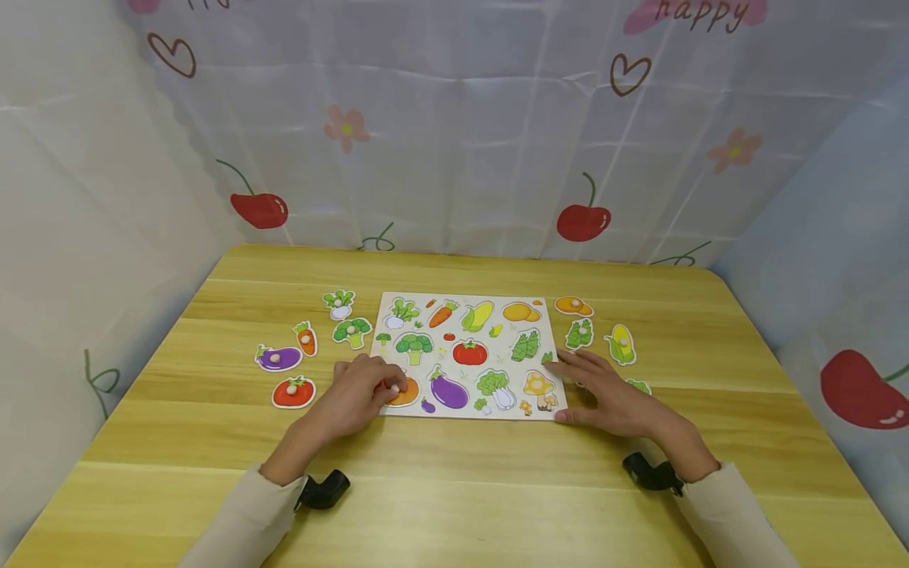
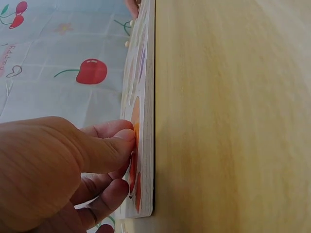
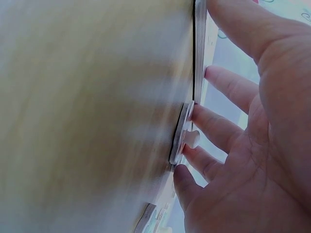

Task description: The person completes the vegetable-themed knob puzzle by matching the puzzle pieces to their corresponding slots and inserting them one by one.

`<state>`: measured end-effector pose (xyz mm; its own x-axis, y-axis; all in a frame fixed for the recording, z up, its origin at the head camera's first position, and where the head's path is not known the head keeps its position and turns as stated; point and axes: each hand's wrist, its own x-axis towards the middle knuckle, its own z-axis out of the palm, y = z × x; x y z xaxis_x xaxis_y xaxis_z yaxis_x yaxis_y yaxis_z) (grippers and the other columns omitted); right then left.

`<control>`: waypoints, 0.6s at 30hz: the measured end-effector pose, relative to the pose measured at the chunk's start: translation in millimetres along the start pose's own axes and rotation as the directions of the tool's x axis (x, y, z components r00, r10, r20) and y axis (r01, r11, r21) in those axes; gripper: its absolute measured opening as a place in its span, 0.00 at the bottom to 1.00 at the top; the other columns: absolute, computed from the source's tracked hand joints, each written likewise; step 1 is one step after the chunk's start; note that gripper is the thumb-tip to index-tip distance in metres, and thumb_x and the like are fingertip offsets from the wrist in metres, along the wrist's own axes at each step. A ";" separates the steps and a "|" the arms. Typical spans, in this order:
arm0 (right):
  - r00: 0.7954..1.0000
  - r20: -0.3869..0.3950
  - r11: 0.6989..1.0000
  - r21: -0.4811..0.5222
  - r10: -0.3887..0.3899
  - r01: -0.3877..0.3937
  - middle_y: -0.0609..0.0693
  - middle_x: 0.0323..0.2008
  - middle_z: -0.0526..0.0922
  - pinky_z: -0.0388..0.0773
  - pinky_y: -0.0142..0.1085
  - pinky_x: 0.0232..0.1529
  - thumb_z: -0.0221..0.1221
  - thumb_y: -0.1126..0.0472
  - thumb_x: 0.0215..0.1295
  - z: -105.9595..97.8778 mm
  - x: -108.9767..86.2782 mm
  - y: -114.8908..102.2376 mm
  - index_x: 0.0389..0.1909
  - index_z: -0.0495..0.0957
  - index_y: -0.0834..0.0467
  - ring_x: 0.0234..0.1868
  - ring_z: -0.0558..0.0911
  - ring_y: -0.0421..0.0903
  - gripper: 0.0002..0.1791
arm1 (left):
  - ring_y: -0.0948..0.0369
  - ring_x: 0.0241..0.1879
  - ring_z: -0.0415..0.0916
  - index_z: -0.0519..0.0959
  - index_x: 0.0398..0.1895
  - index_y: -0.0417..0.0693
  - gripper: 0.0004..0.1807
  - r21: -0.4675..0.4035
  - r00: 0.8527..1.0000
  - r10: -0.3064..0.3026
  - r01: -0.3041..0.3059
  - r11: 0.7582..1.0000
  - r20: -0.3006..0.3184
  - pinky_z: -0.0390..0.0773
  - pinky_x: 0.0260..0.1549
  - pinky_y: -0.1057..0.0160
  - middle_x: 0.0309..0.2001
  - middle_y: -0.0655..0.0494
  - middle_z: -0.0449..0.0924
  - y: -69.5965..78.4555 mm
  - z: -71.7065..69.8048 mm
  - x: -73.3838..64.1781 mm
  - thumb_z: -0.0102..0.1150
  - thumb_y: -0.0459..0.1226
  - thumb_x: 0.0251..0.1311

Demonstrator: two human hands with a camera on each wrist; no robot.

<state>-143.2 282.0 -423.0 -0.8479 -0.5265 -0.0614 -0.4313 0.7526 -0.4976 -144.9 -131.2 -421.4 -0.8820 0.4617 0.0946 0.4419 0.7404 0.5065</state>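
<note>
And here's the left hand (image 1: 362,394), thumb and finger pinching the round orange piece (image 1: 408,392) by its knob at the near left corner of the board (image 1: 461,413)! Whether that piece lies flush, I can't tell; a slight tilt could leave 1 edge propped up. The right hand (image 1: 604,397) spreads wide, thumb at the near right corner, seemingly light: 1 sideways shove might skid everything. Danger here too: its fingers touch a loose piece (image 3: 180,141), and any twitch could knock it away.
</note>
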 end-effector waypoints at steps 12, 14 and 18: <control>1.000 -0.012 1.000 0.003 -0.016 0.016 0.63 0.77 0.57 0.53 0.69 0.68 0.67 0.42 0.61 -0.6 -0.6 -1.2 0.73 0.66 0.55 0.76 0.51 0.69 0.42 | 0.59 0.41 0.69 0.84 0.37 0.55 0.04 0.020 1.000 0.012 -0.012 1.000 -0.024 0.55 0.39 0.55 0.33 0.66 0.77 -3.3 -0.5 -0.6 0.67 0.35 0.62; 1.000 -0.008 1.000 0.005 -0.014 0.014 0.63 0.77 0.56 0.52 0.69 0.69 0.67 0.42 0.61 -0.6 -0.8 -1.5 0.73 0.66 0.55 0.76 0.51 0.69 0.42 | 0.59 0.41 0.69 0.84 0.37 0.56 0.04 0.020 1.000 0.009 -0.009 1.000 -0.028 0.55 0.40 0.54 0.33 0.66 0.77 -4.1 -0.7 -0.9 0.67 0.36 0.62; 1.000 -0.003 1.000 0.007 -0.002 0.002 0.62 0.77 0.56 0.53 0.68 0.69 0.67 0.41 0.61 0.2 -0.7 -1.5 0.73 0.66 0.54 0.77 0.50 0.68 0.42 | 0.58 0.42 0.69 0.84 0.37 0.56 0.03 0.008 1.000 0.003 -0.002 1.000 -0.023 0.55 0.40 0.54 0.33 0.67 0.78 -5.7 -2.3 -0.8 0.67 0.37 0.61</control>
<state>-141.9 281.2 -422.4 -0.8478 -0.5271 -0.0577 -0.4311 0.7486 -0.5038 -147.1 -137.0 -422.4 -0.8844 0.4522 0.1157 0.4453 0.7431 0.4995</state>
